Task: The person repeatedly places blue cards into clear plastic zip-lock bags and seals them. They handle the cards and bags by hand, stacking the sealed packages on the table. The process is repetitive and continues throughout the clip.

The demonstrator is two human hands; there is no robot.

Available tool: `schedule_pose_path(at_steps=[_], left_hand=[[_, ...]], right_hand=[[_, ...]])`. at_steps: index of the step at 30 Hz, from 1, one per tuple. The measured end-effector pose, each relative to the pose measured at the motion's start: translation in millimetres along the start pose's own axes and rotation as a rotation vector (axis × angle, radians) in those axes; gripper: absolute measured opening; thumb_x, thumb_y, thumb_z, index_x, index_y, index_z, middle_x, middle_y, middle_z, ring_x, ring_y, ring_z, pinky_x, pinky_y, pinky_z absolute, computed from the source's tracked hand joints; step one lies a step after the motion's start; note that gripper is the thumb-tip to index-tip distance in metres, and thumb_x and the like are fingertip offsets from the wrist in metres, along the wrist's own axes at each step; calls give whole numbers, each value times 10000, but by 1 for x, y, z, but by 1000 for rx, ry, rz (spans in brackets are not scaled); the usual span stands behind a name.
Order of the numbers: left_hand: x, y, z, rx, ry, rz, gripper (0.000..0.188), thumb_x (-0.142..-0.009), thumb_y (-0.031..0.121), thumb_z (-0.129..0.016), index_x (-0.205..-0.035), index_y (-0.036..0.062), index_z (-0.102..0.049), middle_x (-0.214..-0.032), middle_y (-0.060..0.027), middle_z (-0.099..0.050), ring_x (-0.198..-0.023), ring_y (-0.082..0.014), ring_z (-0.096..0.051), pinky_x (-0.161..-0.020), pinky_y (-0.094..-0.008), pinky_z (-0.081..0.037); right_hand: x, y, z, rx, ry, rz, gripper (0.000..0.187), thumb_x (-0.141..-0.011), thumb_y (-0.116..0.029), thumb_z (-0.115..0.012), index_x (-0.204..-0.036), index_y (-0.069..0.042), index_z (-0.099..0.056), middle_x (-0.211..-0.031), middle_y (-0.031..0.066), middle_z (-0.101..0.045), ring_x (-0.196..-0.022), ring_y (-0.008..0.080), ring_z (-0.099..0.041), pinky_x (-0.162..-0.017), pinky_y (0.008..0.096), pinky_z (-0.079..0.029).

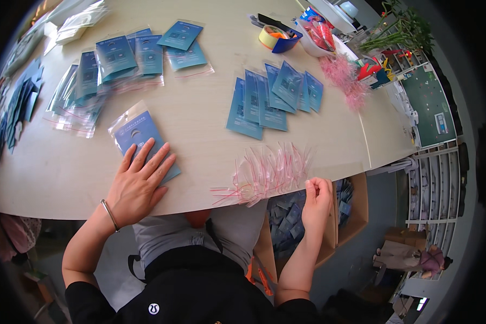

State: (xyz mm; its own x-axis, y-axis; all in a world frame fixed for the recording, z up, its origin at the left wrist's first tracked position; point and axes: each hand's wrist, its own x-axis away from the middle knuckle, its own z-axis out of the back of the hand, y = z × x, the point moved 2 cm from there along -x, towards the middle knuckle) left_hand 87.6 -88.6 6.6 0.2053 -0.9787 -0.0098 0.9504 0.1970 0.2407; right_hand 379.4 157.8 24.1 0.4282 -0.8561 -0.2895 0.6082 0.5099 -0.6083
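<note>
My left hand (140,181) lies flat with its fingers spread on a blue card (136,128). The card sits in a clear plastic sleeve on the table, and the hand covers its lower part. By the table's front edge, my right hand (317,198) is closed, thumb and fingertips together; whatever they may hold is too small to make out. Just left of it is a heap of clear zip bags (270,170) with red seal lines. Below that hand stands a cardboard box (325,251) full of small blue packets (286,224).
Bagged blue cards (116,56) lie in piles at the far left, and loose blue cards (259,100) fan out right of centre. A tape roll (272,38), white bowl (313,46) and pink shredded filler (345,81) stand at the far right. Another person (416,259) is further off, right.
</note>
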Motion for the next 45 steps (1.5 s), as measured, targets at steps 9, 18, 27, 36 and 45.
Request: schedule_pose_path(at_steps=[9, 18, 27, 36, 45], left_hand=[[15, 0, 5, 16, -63, -178, 638, -930, 316, -631, -1504, 122, -431, -1594, -76, -369, -1498, -315, -275, -1219, -513, -186], [26, -5, 5, 260, -53, -296, 592, -882, 334, -706, -1404, 122, -523, -1578, -64, -393, -1488, -315, -300, -1203, -521, -249], [76, -6, 4, 199, 108, -175, 470, -640, 294, -868, -1029, 152, -645, -1459, -89, -537, -1391, -345, -456, -1143, -521, -362], [73, -5, -14, 219, 449, -69, 290, -719, 214, -813, -849, 84, -589, -1255, -92, -665, -1158, -298, -627, -991, -444, -492], [59, 0, -6, 195, 350, 22, 251, -724, 179, -782, -842, 63, -594, -1034, -60, -593, -906, -260, -566, -823, -381, -453]], right_hand=[[20, -77, -28, 88, -82, 402, 250, -801, 9, -714, -1041, -58, -697, -1077, 89, -581, -1073, 313, -540, -952, 449, -429], [59, -117, -115, -300, -414, 867, 205, -770, -44, -745, -969, -77, -713, -1201, 65, -699, -1189, 262, -614, -943, 424, -448], [66, -116, -118, -286, -361, 798, 133, -756, -99, -796, -863, -91, -718, -1140, 48, -730, -1136, 278, -638, -931, 413, -427], [67, -128, -117, -151, -362, 604, 115, -818, -183, -777, -846, -97, -705, -1232, 63, -671, -1229, 306, -542, -1012, 446, -358], [79, -131, -114, -95, -332, 395, 128, -880, -210, -734, -846, -98, -681, -1348, 102, -566, -1319, 383, -434, -1094, 538, -263]])
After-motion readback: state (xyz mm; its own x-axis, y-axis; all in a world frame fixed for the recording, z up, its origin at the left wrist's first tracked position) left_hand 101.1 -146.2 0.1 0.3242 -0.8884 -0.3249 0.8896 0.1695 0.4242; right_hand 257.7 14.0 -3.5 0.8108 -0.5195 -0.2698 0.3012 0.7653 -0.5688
